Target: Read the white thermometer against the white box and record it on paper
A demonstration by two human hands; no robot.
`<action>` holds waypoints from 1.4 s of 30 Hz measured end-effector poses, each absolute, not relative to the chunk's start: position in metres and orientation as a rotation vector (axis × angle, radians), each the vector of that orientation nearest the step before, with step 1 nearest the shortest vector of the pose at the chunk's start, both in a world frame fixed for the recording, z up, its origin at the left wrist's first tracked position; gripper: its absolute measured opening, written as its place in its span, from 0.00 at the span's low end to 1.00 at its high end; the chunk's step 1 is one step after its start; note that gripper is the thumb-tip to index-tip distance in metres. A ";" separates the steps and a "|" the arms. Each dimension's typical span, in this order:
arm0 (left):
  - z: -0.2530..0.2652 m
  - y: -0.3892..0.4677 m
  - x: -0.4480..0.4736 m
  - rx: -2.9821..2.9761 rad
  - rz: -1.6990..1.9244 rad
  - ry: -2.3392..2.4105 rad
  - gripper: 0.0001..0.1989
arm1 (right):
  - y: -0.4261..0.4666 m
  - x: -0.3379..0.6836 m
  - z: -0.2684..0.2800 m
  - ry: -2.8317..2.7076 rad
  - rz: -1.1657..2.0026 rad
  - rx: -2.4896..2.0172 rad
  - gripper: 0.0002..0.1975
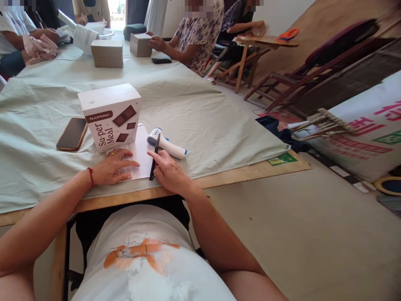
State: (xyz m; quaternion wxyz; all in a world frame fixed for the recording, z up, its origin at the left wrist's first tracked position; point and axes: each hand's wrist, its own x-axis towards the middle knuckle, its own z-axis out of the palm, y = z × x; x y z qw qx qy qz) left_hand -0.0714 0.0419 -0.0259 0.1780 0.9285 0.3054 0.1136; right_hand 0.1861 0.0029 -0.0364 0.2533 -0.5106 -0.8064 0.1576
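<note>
My left hand [115, 168] lies flat with fingers apart on a printed white sheet of paper [144, 161]. Just beyond it stands an upright white box [113, 113] marked "NutriMotion Su-per Meal". A dark pen [152, 170] is gripped in my right hand [169, 169], whose index finger reaches across it over the sheet's right edge. The thumb is partly hidden. Beyond the pen, touching or close to it in view, a white and blue infrared thermometer [169, 146] rests on the cloth.
A phone [72, 133] lies left of the white box on the cloth-covered table [194, 113]. Farther back are a cardboard box [107, 54], another box [140, 44] in a person's hands, and a dark phone-like object [161, 60]. A folding chair [282, 85] stands right.
</note>
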 end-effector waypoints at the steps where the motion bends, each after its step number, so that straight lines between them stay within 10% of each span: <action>1: -0.027 0.042 -0.072 2.644 0.289 0.865 0.20 | 0.001 0.188 -0.038 -2.129 0.424 -1.325 0.23; 4: -0.026 0.038 -0.071 2.691 0.230 0.865 0.21 | -0.007 0.189 -0.040 -1.828 0.390 -1.197 0.11; 11: -0.024 0.036 -0.065 2.755 0.159 0.830 0.24 | -0.033 0.157 -0.032 -1.514 0.747 -0.795 0.27; 20: -0.025 0.038 -0.068 2.679 0.247 0.877 0.23 | -0.018 0.149 -0.039 -1.259 1.148 -1.066 0.09; 42: -0.024 0.038 -0.067 2.648 0.233 0.888 0.25 | -0.026 0.147 -0.042 -1.588 0.940 -1.300 0.07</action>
